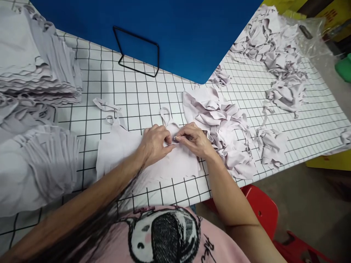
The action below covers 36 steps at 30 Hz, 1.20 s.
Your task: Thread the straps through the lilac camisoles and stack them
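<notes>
A pale lilac garment piece [120, 149] with thin straps lies flat on the gridded white table [137, 91] in front of me. My left hand [155, 143] and my right hand [193, 139] meet over its upper right corner. Both are closed in a pinch on the fabric near a strap loop [166, 115]. The fingertips of the two hands almost touch each other.
Neat stacks of the same lilac pieces [35, 73] fill the left side. A loose heap [225, 124] lies just right of my hands, more [276, 47] at the far right. A black wire stand [137, 53] stands before a blue board. A red stool [263, 208] sits below the table edge.
</notes>
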Motion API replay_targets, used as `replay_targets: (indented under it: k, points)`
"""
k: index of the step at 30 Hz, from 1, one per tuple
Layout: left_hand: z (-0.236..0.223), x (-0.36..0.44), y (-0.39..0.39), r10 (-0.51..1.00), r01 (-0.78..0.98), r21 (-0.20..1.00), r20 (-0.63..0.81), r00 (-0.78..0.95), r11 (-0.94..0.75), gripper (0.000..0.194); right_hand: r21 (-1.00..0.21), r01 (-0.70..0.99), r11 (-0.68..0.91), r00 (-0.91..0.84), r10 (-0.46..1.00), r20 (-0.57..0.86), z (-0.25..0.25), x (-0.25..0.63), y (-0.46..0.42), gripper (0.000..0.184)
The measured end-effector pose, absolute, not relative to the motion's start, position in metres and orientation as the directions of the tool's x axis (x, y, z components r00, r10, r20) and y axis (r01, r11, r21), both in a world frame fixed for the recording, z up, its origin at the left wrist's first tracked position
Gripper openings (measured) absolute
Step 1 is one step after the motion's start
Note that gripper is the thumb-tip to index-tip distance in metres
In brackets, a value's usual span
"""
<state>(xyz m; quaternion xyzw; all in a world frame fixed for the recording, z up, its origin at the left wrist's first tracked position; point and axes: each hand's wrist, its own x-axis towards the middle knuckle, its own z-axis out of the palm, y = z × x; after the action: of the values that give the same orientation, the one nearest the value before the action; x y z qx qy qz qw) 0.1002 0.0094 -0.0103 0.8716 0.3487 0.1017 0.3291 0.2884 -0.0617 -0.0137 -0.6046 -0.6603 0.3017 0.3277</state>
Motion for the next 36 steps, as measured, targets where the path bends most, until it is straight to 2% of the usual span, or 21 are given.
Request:
replay_targets:
  k: [8,15,27,36]
  points:
    - [-0.01,0.104,0.007,0.696,0.544,0.684,-0.074,0.715,-0.487,0.013,-0.808,0.583,0.085,-0.06,0.996,0.061,-0.016,0.289,-0.062,0.019]
    - [-0.013,0.106,0.006,0.721,0.56,0.694,-0.085,0.688,-0.453,0.011,-0.789,0.601,0.123,-0.1,0.992,0.079,-0.017,0.288,-0.062,0.011]
    - [-0.017,0.105,0.008,0.712,0.54,0.696,-0.058,0.7,-0.474,0.013,-0.758,0.626,0.184,-0.154,0.982,0.111,-0.019,0.289,-0.062,0.011]
    - [-0.015,0.106,0.009,0.704,0.555,0.689,-0.091,0.705,-0.467,0.018,-0.663,0.721,0.203,-0.182,0.978,0.101,-0.008,0.288,-0.064,0.012]
